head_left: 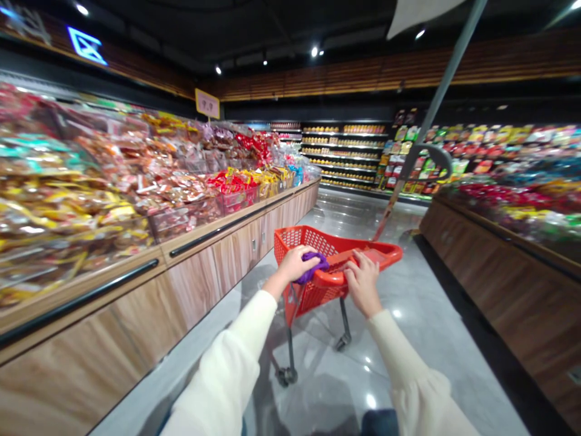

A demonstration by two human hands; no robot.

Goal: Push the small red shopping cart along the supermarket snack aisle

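Note:
A small red plastic shopping cart [313, 293] with perforated basket walls stands before me, turned at a slant. My left hand [295, 264] is closed on a bunched purple cloth-like bundle [313, 266] at the cart's near left rim. Whether the bundle is a bag or a loose cloth, I cannot tell. Over the near right part of the cart, my right hand [364, 281] rests with its fingers curled on the red handle [330, 278]. A grey pole [436, 106] with a curved hook-like piece rises from the cart's far side.
Along the left runs a wooden counter [218, 263] heaped with wrapped snacks, with a price sign [207, 104] above it. Another wooden display [494, 266] flanks the aisle on the right. Stocked shelves [342, 154] line the back wall. Shiny grey floor [408, 363] lies between the displays.

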